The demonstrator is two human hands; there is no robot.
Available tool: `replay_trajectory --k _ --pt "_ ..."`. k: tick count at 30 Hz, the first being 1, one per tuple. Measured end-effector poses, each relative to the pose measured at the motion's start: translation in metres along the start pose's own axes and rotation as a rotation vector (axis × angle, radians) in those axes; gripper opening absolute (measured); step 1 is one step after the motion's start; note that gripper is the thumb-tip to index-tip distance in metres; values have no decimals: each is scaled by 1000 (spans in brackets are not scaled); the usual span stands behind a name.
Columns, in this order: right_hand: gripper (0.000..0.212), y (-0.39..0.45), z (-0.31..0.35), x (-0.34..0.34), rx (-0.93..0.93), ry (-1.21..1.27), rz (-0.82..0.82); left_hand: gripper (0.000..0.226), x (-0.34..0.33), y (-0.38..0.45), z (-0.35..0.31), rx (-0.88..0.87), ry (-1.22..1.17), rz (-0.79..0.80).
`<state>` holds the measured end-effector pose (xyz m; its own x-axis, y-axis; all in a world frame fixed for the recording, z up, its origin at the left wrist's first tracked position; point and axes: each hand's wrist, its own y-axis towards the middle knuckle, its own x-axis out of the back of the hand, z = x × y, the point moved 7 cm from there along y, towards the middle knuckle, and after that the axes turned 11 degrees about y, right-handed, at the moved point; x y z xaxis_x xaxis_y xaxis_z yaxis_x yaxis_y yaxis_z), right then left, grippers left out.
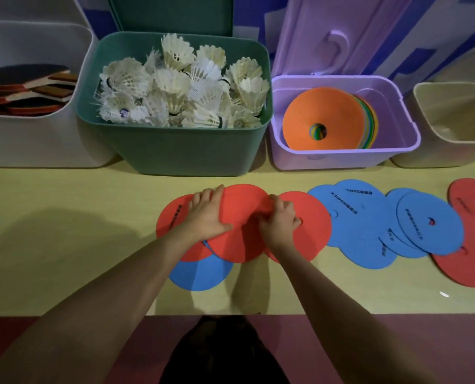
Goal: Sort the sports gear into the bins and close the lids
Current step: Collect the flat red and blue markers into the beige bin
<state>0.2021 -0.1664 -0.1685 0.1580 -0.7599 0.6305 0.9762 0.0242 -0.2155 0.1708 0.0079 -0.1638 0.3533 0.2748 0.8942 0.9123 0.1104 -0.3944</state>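
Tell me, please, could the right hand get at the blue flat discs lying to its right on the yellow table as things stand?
Probably yes. The blue flat discs lie uncovered on the yellow table beside the right hand, with nothing between; but that hand is now gripping a red flat disc.

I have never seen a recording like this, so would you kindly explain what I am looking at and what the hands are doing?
This is one picture from a camera worn on a person's head, looking down at their own bare hands; there is no machine. The left hand and right hand both grip a red disc among red and blue discs spread on the yellow table. Behind stand open bins: white with paddles, green with shuttlecocks, purple with stacked cones, and a beige bin.
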Motion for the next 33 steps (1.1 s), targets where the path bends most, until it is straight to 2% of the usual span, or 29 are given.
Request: replay_trajectory --k 3,6,10,14,18,21,24,33 --pt "44 -3 3 1 62 58 45 109 2 7 -8 -55 -8 25" --pt "45 -10 6 3 115 232 90 104 8 10 -12 -105 -11 -19" --pt "44 -17 12 20 192 346 35 93 24 4 -15 -171 -6 -195" --pt "52 -26 12 32 267 322 14 85 38 -7 -25 -260 43 -313" --pt "51 -30 18 52 345 341 -2 79 52 -25 -43 -273 10 -437" --pt "45 -34 29 89 483 329 -52 72 71 -41 -67 -273 -108 -561" --pt "44 -32 30 140 502 389 -82 68 98 -55 -110 -313 -185 -687" --pt "44 -32 21 311 711 453 -193 68 157 -87 -265 -345 -138 -870"
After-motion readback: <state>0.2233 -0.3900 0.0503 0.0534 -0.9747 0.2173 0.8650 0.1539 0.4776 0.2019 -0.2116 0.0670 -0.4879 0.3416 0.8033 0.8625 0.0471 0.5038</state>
